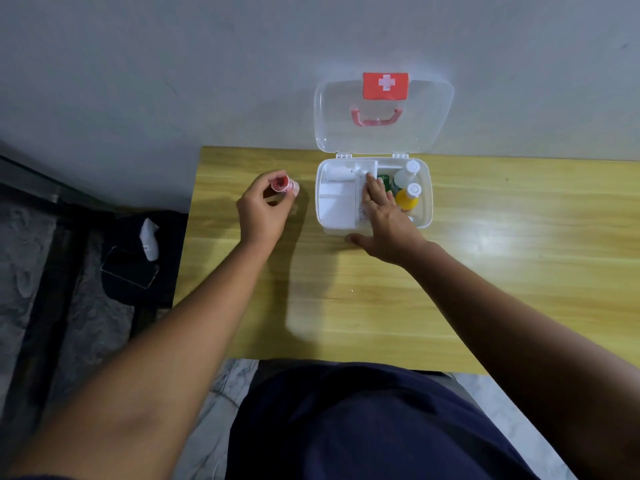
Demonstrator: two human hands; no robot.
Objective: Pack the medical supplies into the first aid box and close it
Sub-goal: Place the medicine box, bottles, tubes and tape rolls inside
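Left hand (pixel 262 211) pinched a red-capped bottle (pixel 281 184) above the table (pixel 485 271) just left of the box (pixel 334 231), probably next in, while right hand (pixel 385 218) pressed straight fingers onto the tray (pixel 336 202) inside, seemingly seating it, lid (pixel 384 133) open.

Box (pixel 332 231) sits upper centre of frame on table (pixel 485 271), lid (pixel 384 133) upright behind it. Tray (pixel 337 206) in box's left half, roll (pixel 341 174) at tray's top. Upper bottle (pixel 407 174) and lower bottle (pixel 408 197) in right half; prob. a packet (pixel 384 180) between tray & bottles. Right hand (pixel 384 220) over box middle. Left hand (pixel 263 213) left of box w/ small container (pixel 282 184). Phone (pixel 128 271) left of table.
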